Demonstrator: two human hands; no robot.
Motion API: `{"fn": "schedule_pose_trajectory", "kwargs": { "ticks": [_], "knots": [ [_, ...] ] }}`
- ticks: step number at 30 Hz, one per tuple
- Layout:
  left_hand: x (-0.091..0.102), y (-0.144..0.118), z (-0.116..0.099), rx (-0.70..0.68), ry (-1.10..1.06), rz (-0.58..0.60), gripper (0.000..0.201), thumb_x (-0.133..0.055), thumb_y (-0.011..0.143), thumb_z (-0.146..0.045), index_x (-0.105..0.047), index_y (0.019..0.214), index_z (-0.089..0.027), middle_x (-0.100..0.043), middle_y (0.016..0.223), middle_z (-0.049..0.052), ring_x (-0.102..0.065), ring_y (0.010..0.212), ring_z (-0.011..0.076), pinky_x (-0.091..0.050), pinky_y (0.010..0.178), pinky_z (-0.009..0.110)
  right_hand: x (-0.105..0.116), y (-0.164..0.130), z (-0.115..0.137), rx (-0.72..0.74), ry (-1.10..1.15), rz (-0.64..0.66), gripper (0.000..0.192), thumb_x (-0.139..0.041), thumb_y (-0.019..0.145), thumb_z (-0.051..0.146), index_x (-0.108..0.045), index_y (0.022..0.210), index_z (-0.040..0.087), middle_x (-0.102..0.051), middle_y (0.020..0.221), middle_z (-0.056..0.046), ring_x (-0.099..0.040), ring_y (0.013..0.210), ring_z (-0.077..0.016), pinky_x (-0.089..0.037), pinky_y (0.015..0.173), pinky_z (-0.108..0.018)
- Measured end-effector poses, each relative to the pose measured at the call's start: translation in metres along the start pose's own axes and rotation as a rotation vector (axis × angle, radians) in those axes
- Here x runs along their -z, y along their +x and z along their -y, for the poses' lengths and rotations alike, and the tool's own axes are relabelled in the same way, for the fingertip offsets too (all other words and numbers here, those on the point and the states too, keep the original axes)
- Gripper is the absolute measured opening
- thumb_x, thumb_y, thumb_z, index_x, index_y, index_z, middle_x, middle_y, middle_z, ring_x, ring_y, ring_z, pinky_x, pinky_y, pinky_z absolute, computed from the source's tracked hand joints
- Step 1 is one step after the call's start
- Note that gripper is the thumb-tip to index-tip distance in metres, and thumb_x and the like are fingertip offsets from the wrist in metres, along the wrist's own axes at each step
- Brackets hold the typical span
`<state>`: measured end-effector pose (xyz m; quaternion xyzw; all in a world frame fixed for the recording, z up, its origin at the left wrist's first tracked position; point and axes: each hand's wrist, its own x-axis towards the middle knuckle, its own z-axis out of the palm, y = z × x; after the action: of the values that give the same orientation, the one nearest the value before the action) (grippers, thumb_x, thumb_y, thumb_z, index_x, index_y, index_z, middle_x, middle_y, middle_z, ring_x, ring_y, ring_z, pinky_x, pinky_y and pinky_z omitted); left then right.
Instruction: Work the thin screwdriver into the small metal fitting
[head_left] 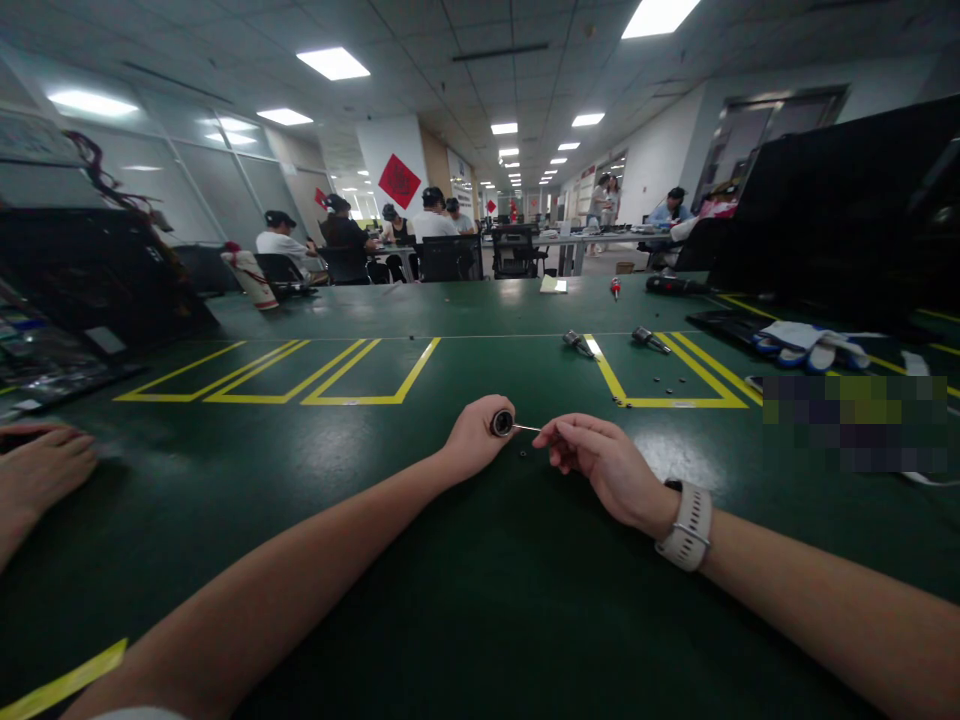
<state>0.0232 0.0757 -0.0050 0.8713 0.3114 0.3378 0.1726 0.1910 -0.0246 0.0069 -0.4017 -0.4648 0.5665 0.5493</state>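
Left hand (471,440) closed around a small dark round part (502,423), grip wrapped on its body with the open face turned toward the right; right hand (600,462) pinching a thin metal pin (526,428) between thumb and forefinger, tip at the part's opening. Both held just above the green bench (420,590), about mid-width, well back from the near edge. Likely trouble: pin slipping from so light a pinch, or skating off the rim if brought in tilted, then lost against the dark mat. Tiny dark bits (523,453) lying directly under the hands, easily swept or scattered by a wrist or by the watch strap (686,527). More small bits and two metal tools (649,340) inside the yellow-taped box (679,403) toward the far right, well apart. Another person's hand (41,465) flat near the left edge, clear of the work. Plenty of bare room toward the near edge and the left; right side crowded by gloves (799,345) and clutter.
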Motion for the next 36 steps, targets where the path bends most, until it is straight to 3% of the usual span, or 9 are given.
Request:
{"fn": "schedule_pose_trajectory", "kwargs": {
  "ticks": [8, 11, 16, 20, 30, 33, 36],
  "knots": [
    [0.001, -0.001, -0.002, -0.051, 0.285, 0.056, 0.009, -0.052, 0.073, -0.010, -0.051, 0.067, -0.016, -0.051, 0.067, -0.002, -0.048, 0.065, 0.0135, -0.034, 0.063, 0.028, -0.003, -0.001, 0.002, 0.012, -0.098, 0.000, 0.017, -0.056, 0.078, 0.029, -0.067, 0.076, 0.017, -0.066, 0.081, -0.005, -0.052, 0.065, -0.0143, -0.037, 0.060, -0.030],
    [0.001, -0.001, -0.002, -0.063, 0.236, 0.043, 0.010, -0.053, 0.072, -0.009, -0.050, 0.066, -0.016, -0.049, 0.066, -0.002, -0.047, 0.064, 0.0131, -0.034, 0.062, 0.027, 0.002, 0.001, -0.001, -0.007, -0.011, 0.017, 0.017, -0.056, 0.078, 0.028, -0.068, 0.075, 0.017, -0.067, 0.081, -0.005, -0.052, 0.065, -0.0139, -0.036, 0.060, -0.029],
    [0.000, -0.001, 0.000, -0.040, -0.030, -0.024, 0.013, -0.057, 0.072, -0.015, -0.047, 0.064, -0.016, -0.045, 0.063, -0.004, -0.044, 0.059, 0.0104, -0.034, 0.058, 0.023, 0.008, 0.005, -0.005, -0.032, 0.095, 0.058, 0.016, -0.054, 0.079, 0.025, -0.068, 0.078, 0.016, -0.068, 0.083, -0.006, -0.052, 0.066, -0.0138, -0.036, 0.061, -0.029],
    [0.000, -0.001, 0.000, -0.012, -0.149, -0.011, 0.015, -0.060, 0.072, -0.019, -0.047, 0.064, -0.016, -0.044, 0.062, -0.005, -0.042, 0.057, 0.0092, -0.034, 0.056, 0.022, 0.008, 0.004, -0.006, -0.026, 0.099, 0.071, 0.016, -0.054, 0.079, 0.026, -0.068, 0.079, 0.017, -0.068, 0.083, -0.005, -0.053, 0.067, -0.0141, -0.036, 0.061, -0.029],
    [0.001, 0.000, -0.003, -0.036, 0.173, 0.045, 0.008, -0.056, 0.072, -0.014, -0.051, 0.066, -0.016, -0.050, 0.066, -0.002, -0.047, 0.063, 0.0129, -0.035, 0.061, 0.026, -0.006, -0.005, 0.005, 0.042, -0.157, -0.032, 0.018, -0.055, 0.077, 0.031, -0.067, 0.075, 0.018, -0.065, 0.079, -0.005, -0.051, 0.065, -0.0146, -0.037, 0.060, -0.029],
    [0.002, -0.001, -0.004, -0.063, 0.209, 0.055, 0.008, -0.054, 0.073, -0.012, -0.051, 0.066, -0.016, -0.051, 0.067, -0.002, -0.048, 0.065, 0.0134, -0.035, 0.063, 0.027, -0.005, -0.004, 0.005, 0.004, -0.111, -0.013, 0.018, -0.056, 0.077, 0.031, -0.068, 0.075, 0.017, -0.065, 0.080, -0.005, -0.051, 0.065, -0.0144, -0.037, 0.060, -0.029],
    [0.002, -0.001, -0.004, -0.036, 0.113, 0.017, 0.010, -0.055, 0.073, -0.013, -0.050, 0.065, -0.016, -0.049, 0.066, -0.002, -0.046, 0.063, 0.0121, -0.035, 0.061, 0.025, -0.001, -0.001, 0.002, -0.018, -0.006, 0.022, 0.017, -0.057, 0.077, 0.030, -0.068, 0.077, 0.017, -0.066, 0.085, -0.006, -0.051, 0.066, -0.0140, -0.036, 0.060, -0.029]
  ]
}}
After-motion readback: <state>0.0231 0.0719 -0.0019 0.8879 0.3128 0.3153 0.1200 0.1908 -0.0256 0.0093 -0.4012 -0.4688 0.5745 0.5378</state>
